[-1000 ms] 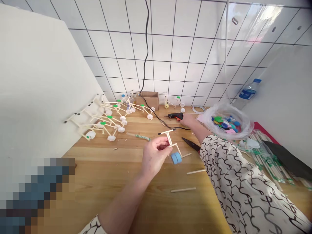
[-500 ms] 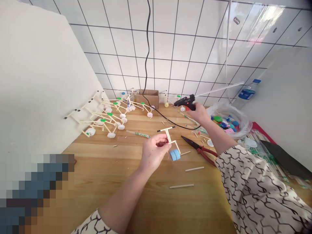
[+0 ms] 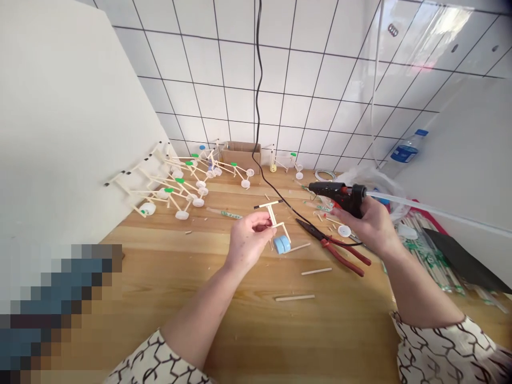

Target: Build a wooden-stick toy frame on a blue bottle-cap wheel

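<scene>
Between the thumb and fingers of my left hand [image 3: 250, 240] is a small stick frame [image 3: 272, 215] with a black-tipped crossbar at its top. Two blue bottle caps [image 3: 282, 245] sit side by side at its lower end as a wheel. My right hand [image 3: 370, 224] is wrapped round a black hot glue gun [image 3: 338, 194], its nozzle pointing left and a long clear glue stick [image 3: 424, 205] poking out of its back. Red-handled pliers [image 3: 332, 242] lie below the gun. Loose sticks [image 3: 295, 298] rest on the wooden table [image 3: 248, 336] nearer me.
Several stick-built bikes [image 3: 180, 186] with white wheels and green seats crowd the left back. A cardboard box [image 3: 241, 156] stands against the tiled wall. At the right are a water bottle [image 3: 410, 146], a plastic bag [image 3: 356, 176] and packets of sticks [image 3: 436, 250]. The black cord [image 3: 258, 90] hangs across the middle.
My right hand has brought the glue gun down and to the right, toward me, from near the back wall. My left hand still holds the stick frame at nearly the same place.
</scene>
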Demonstrator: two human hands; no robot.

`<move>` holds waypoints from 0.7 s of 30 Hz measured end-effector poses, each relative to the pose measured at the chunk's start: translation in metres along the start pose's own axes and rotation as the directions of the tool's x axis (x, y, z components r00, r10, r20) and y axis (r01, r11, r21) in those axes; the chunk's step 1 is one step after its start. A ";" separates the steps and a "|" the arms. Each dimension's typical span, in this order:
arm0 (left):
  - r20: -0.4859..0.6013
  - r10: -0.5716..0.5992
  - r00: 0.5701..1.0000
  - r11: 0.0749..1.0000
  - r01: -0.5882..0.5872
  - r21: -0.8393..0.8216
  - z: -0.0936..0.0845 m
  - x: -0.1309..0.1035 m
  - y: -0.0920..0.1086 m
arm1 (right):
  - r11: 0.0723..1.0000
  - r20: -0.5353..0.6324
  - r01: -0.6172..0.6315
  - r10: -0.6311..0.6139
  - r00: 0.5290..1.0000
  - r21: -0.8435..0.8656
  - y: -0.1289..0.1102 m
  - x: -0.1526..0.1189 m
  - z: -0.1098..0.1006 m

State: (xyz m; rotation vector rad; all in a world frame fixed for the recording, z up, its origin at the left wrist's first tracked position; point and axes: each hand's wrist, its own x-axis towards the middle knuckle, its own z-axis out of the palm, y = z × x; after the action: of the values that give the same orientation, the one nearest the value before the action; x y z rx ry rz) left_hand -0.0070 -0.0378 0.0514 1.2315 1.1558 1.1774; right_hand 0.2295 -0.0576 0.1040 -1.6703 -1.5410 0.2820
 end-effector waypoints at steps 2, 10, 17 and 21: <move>-0.005 0.004 1.000 1.000 -0.004 0.008 0.000 0.001 -0.001 | 0.999 0.064 -0.013 0.010 0.998 0.049 0.000 -0.007 -0.001; -0.003 0.033 0.999 0.998 -0.033 0.054 0.000 0.001 -0.001 | 0.990 0.272 0.025 -0.063 0.960 0.140 -0.004 -0.024 -0.012; 0.002 0.053 0.999 0.992 -0.052 0.114 0.002 -0.003 0.000 | 0.983 0.388 0.059 -0.122 0.914 0.172 -0.016 -0.036 -0.006; -0.012 0.096 0.995 0.990 -0.094 0.110 0.003 -0.004 0.002 | 0.988 0.419 0.071 -0.124 0.899 0.141 -0.018 -0.038 -0.003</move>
State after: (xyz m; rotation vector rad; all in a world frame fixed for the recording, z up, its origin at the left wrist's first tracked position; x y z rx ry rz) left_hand -0.0046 -0.0424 0.0533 1.3744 1.1992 1.2108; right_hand 0.2101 -0.0947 0.1049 -1.4910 -1.8791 0.7146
